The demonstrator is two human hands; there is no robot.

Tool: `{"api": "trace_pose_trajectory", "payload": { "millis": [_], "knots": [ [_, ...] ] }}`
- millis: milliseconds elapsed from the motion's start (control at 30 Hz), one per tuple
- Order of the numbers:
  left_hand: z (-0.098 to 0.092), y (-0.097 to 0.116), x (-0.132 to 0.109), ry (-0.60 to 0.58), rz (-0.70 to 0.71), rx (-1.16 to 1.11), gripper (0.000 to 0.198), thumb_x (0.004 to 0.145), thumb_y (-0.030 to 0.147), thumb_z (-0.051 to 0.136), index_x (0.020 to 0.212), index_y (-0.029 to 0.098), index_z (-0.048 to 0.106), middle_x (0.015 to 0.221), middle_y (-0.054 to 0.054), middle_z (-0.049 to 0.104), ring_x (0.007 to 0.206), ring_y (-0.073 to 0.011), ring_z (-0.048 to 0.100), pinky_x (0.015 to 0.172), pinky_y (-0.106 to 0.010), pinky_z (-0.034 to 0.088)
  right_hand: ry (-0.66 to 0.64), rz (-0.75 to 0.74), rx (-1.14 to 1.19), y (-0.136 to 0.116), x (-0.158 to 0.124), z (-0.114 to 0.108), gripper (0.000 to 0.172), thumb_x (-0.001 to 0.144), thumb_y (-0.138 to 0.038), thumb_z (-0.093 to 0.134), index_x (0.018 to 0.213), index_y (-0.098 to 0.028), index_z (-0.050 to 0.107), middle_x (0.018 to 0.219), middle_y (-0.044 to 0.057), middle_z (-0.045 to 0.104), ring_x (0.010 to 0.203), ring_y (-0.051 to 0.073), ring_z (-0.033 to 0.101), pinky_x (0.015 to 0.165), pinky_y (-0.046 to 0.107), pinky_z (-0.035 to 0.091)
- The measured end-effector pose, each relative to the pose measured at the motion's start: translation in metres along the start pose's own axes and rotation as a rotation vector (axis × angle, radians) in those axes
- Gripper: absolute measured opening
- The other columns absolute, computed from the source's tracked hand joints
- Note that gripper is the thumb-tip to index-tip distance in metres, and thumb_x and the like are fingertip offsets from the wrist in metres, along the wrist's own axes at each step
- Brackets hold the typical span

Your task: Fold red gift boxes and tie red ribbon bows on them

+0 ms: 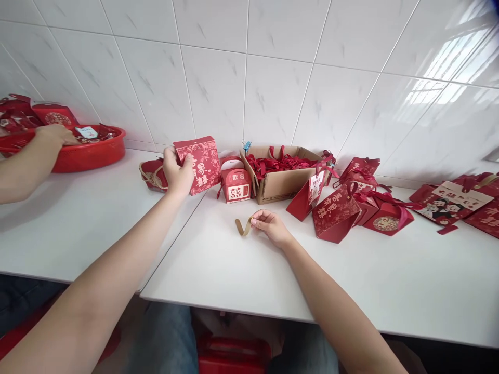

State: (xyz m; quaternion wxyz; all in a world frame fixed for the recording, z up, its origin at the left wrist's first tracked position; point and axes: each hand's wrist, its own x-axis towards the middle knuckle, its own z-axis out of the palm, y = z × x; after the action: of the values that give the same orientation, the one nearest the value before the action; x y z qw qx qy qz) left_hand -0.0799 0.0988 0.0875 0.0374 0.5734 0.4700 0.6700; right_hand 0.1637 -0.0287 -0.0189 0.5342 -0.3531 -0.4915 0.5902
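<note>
My left hand grips a red paper gift box with a floral pattern and gold characters, held upright near the back of the table. Between thumb and fingers, my right hand pinches a gold ribbon whose folded free part hangs left of the fingertips, low over the white tabletop. Close beside the held box stands a small red handled box with a double-happiness sign. Left of my left hand sits another red box with gold cord, partly hidden by that hand.
An open cardboard box of dark red ribbons stands against the tiled wall. Several red gift boxes line the right side. At far left, another person's hand reaches into a red plastic basin. A seam crosses the table.
</note>
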Motion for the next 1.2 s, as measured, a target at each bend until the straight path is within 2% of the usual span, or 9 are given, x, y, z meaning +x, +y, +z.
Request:
{"api": "trace_pose_trajectory", "payload": {
  "millis": [167,300,400,467,600,700,867,1033,1200],
  "knots": [
    [-0.023,0.034,-0.019,-0.113,0.136,-0.255,0.034,0.085,0.045,0.053,0.110,0.026,0.042,0.111,-0.008,0.062,0.104,-0.0233,0.061,0.092,-0.041,0.050,0.035,-0.148,-0.140,-0.015,-0.014,0.011,0.024,0.069,-0.039,0.077,0.078,-0.021,0.064,0.091,0.002,0.066,0.082,0.014,0.061,0.076,0.030,0.047],
    [-0.021,0.051,-0.054,-0.287,0.012,-0.442,0.039,0.083,0.049,0.055,0.114,0.027,0.043,0.107,-0.008,0.064,0.094,-0.0242,0.065,0.080,-0.040,0.054,0.147,-0.537,-0.506,-0.040,-0.036,0.032,0.009,0.079,-0.031,0.069,0.081,-0.023,0.064,0.105,0.006,0.063,0.104,0.020,0.058,0.096,0.041,0.041],
    [-0.014,0.052,-0.087,-0.382,-0.118,-0.531,0.048,0.084,0.045,0.056,0.126,0.030,0.036,0.101,-0.006,0.064,0.081,-0.0194,0.065,0.071,-0.034,0.054,0.297,-0.765,-0.695,-0.047,-0.046,0.044,0.005,0.079,-0.026,0.068,0.082,-0.023,0.065,0.124,0.010,0.054,0.124,0.027,0.046,0.099,0.044,0.039],
    [-0.010,0.051,-0.107,-0.451,-0.120,-0.575,0.057,0.085,0.043,0.056,0.134,0.032,0.028,0.101,-0.006,0.064,0.079,-0.0181,0.065,0.071,-0.032,0.053,0.344,-0.759,-0.719,-0.046,-0.046,0.046,0.006,0.079,-0.028,0.067,0.081,-0.023,0.065,0.132,0.010,0.049,0.132,0.029,0.039,0.099,0.044,0.041],
    [-0.012,0.051,-0.129,-0.528,0.039,-0.548,0.054,0.088,0.041,0.054,0.135,0.028,0.032,0.117,-0.010,0.059,0.105,-0.0224,0.060,0.090,-0.037,0.049,0.282,-0.608,-0.622,-0.043,-0.040,0.043,0.007,0.081,-0.030,0.066,0.081,-0.023,0.064,0.105,0.007,0.062,0.104,0.022,0.059,0.091,0.039,0.047],
    [-0.017,0.051,-0.128,-0.555,0.178,-0.434,0.031,0.090,0.035,0.051,0.118,0.023,0.050,0.115,-0.010,0.058,0.109,-0.0222,0.057,0.096,-0.037,0.045,0.274,-0.600,-0.603,-0.043,-0.038,0.042,0.005,0.081,-0.028,0.065,0.080,-0.023,0.064,0.090,0.004,0.063,0.087,0.018,0.060,0.082,0.035,0.049],
    [-0.025,0.053,-0.116,-0.429,0.333,-0.287,0.015,0.082,0.034,0.062,0.088,0.021,0.057,0.099,-0.007,0.057,0.100,-0.0237,0.056,0.093,-0.042,0.046,0.227,-0.606,-0.630,-0.043,-0.040,0.045,0.007,0.081,-0.030,0.066,0.080,-0.023,0.065,0.094,0.005,0.062,0.093,0.020,0.060,0.087,0.037,0.049],
    [-0.029,0.059,-0.116,-0.618,0.045,-0.409,0.019,0.084,0.039,0.060,0.083,0.020,0.054,0.091,-0.006,0.065,0.088,-0.0206,0.062,0.082,-0.035,0.049,0.435,-0.642,-0.712,-0.040,-0.042,0.050,0.009,0.077,-0.033,0.071,0.079,-0.025,0.071,0.129,0.008,0.045,0.130,0.029,0.041,0.101,0.045,0.042],
    [-0.030,0.067,-0.125,-0.637,-0.102,-0.410,0.023,0.082,0.042,0.062,0.083,0.020,0.055,0.074,-0.001,0.062,0.068,-0.0153,0.057,0.065,-0.028,0.046,0.424,-0.623,-0.723,-0.042,-0.044,0.052,0.007,0.077,-0.032,0.072,0.079,-0.026,0.072,0.131,0.008,0.047,0.130,0.030,0.042,0.103,0.049,0.040]
  ]
}}
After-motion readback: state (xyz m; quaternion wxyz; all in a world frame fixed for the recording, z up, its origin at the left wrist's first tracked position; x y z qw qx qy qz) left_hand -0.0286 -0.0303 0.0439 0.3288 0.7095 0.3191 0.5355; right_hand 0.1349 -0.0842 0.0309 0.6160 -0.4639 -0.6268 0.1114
